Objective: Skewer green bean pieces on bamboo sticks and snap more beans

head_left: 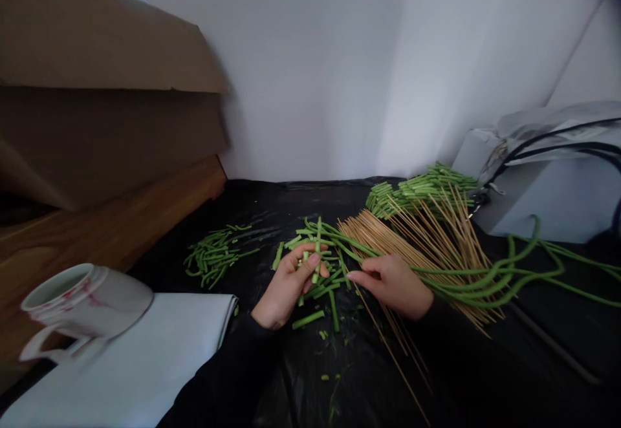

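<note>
My left hand [291, 284] is closed, with cut long bean pieces [318, 242] pinched upright between thumb and fingers. To its right, my right hand [395, 286] has thumb and forefinger pressed together; whatever lies between the tips is too small to make out. Below and around both hands, loose cut bean pieces [334, 311] are scattered on black plastic sheeting [301, 376]. Thin bamboo skewers [383, 237] fan out behind and under my right hand. Whole long beans [466, 295] stretch across those skewers to the right.
Stacked bean pieces [431, 189] lie at the back right, beside a pale box [548, 189] with black cords. A separate heap of thinner bean pieces [213, 256] sits left. A mug [97, 299] rests tipped on a white folded sheet [160, 350]. Cardboard [111, 137] stands far left.
</note>
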Available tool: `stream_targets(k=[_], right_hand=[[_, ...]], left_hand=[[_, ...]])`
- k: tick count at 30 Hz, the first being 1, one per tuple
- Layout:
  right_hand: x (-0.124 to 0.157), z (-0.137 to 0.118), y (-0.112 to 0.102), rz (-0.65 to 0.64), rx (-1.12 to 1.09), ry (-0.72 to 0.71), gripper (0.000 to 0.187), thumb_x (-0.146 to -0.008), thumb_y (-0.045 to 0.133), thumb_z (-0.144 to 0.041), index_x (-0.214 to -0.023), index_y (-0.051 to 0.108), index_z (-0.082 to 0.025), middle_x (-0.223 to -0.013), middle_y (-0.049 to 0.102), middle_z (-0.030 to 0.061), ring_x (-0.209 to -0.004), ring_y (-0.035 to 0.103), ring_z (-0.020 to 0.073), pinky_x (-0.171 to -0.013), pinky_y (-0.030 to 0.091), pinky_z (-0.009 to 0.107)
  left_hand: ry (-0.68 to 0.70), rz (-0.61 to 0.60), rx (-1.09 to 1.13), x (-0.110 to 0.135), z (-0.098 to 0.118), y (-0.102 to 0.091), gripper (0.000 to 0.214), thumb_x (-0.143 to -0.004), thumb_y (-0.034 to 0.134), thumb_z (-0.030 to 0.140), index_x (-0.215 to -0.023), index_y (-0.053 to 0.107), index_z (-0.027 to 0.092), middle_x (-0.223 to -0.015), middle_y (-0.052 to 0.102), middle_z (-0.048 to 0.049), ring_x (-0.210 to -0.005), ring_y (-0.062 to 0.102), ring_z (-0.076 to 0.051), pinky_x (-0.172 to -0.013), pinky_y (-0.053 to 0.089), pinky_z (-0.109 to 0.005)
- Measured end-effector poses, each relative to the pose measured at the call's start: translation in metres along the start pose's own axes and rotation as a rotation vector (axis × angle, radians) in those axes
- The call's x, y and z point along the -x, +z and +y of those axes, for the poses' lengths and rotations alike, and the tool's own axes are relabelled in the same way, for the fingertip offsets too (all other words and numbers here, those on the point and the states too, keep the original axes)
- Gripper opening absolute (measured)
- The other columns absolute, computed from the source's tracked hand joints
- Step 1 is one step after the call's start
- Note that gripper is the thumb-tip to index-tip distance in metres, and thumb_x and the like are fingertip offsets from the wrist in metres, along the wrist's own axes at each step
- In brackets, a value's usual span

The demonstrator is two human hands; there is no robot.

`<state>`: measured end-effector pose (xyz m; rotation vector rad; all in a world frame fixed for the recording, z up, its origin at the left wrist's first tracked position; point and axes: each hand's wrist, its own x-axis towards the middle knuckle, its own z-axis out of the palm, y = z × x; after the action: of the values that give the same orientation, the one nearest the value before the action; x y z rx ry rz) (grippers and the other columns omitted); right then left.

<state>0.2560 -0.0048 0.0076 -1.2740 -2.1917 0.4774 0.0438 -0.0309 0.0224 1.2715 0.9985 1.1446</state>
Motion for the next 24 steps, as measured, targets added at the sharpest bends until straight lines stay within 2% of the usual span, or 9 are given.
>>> stream_targets(k=[2, 5, 7, 9, 13, 17, 20, 24], right_hand=[[-0.001, -0.004, 0.000, -0.049, -0.171, 0.034, 0.050, -0.086, 0.052, -0.051, -0.049, 0.046, -0.018, -0.046, 0.039, -0.0039, -0.047, 0.037, 0.0093, -0.049, 0.023, 0.026], [-0.002, -0.009, 0.000, -0.112, -0.558, 0.190, 0.041, -0.087, 0.049, -0.053, -0.071, 0.060, -0.017, -0.052, 0.048, -0.0044, -0.044, 0.041, 0.0083, -0.044, 0.027, 0.023], [-0.002, -0.012, 0.000, -0.154, -0.794, 0.245, 0.037, -0.085, 0.053, -0.053, -0.082, 0.060, -0.017, -0.055, 0.051, -0.0056, -0.039, 0.040, 0.0064, -0.040, 0.027, 0.021], [-0.001, -0.013, 0.000, -0.172, -0.922, 0.247, 0.034, -0.083, 0.059, -0.051, -0.083, 0.058, -0.017, -0.056, 0.052, -0.0063, -0.038, 0.040, 0.0049, -0.038, 0.026, 0.020], [0.001, -0.015, 0.000, -0.200, -0.981, 0.208, 0.028, -0.082, 0.064, -0.043, -0.080, 0.057, -0.016, -0.057, 0.054, -0.0057, -0.040, 0.043, 0.0044, -0.039, 0.030, 0.018], [0.002, -0.016, 0.000, -0.186, -0.978, 0.192, 0.026, -0.081, 0.064, -0.041, -0.083, 0.059, -0.016, -0.060, 0.057, -0.0043, -0.043, 0.046, 0.0055, -0.040, 0.034, 0.019], [0.001, -0.018, -0.001, -0.076, -0.970, 0.188, 0.025, -0.080, 0.065, -0.040, -0.084, 0.059, -0.016, -0.061, 0.058, -0.0042, -0.044, 0.047, 0.0060, -0.040, 0.035, 0.019], [0.000, -0.018, -0.001, 0.057, -1.033, 0.243, 0.024, -0.077, 0.068, -0.039, -0.081, 0.058, -0.017, -0.059, 0.058, -0.0049, -0.042, 0.046, 0.0057, -0.040, 0.034, 0.019]], left_hand=[[-0.054, -0.074, 0.015, 0.002, 0.000, 0.001, 0.035, -0.084, 0.062, 0.043, -0.105, 0.060, 0.015, -0.074, 0.063, -0.0022, -0.046, 0.029, -0.004, -0.042, 0.018, -0.019], [-0.144, -0.147, -0.043, 0.005, -0.001, 0.003, 0.032, -0.077, 0.070, 0.042, -0.093, 0.064, 0.015, -0.077, 0.065, -0.0029, -0.047, 0.032, -0.004, -0.043, 0.019, -0.019], [-0.174, -0.201, -0.133, 0.006, -0.001, 0.005, 0.030, -0.072, 0.074, 0.040, -0.086, 0.067, 0.015, -0.073, 0.064, -0.0014, -0.050, 0.038, -0.006, -0.046, 0.026, -0.020], [-0.166, -0.253, -0.208, 0.007, -0.002, 0.008, 0.028, -0.067, 0.078, 0.038, -0.080, 0.069, 0.015, -0.070, 0.062, -0.0002, -0.057, 0.046, -0.009, -0.054, 0.034, -0.021], [-0.159, -0.303, -0.247, 0.008, -0.003, 0.012, 0.026, -0.070, 0.075, 0.040, -0.078, 0.070, 0.015, -0.069, 0.062, -0.0006, -0.062, 0.049, -0.011, -0.059, 0.037, -0.023], [-0.117, -0.293, -0.229, 0.007, -0.003, 0.012, 0.026, -0.073, 0.072, 0.042, -0.076, 0.069, 0.016, -0.071, 0.064, -0.0024, -0.065, 0.052, -0.013, -0.063, 0.039, -0.024], [-0.063, -0.248, -0.238, 0.007, -0.002, 0.011, 0.027, -0.074, 0.072, 0.042, -0.074, 0.067, 0.015, -0.067, 0.060, -0.0007, -0.060, 0.048, -0.011, -0.057, 0.036, -0.022], [-0.101, -0.182, -0.147, 0.006, -0.003, 0.009, 0.034, -0.078, 0.067, 0.048, -0.076, 0.061, 0.015, -0.056, 0.046, 0.0051, -0.045, 0.028, -0.005, -0.044, 0.019, -0.021]])
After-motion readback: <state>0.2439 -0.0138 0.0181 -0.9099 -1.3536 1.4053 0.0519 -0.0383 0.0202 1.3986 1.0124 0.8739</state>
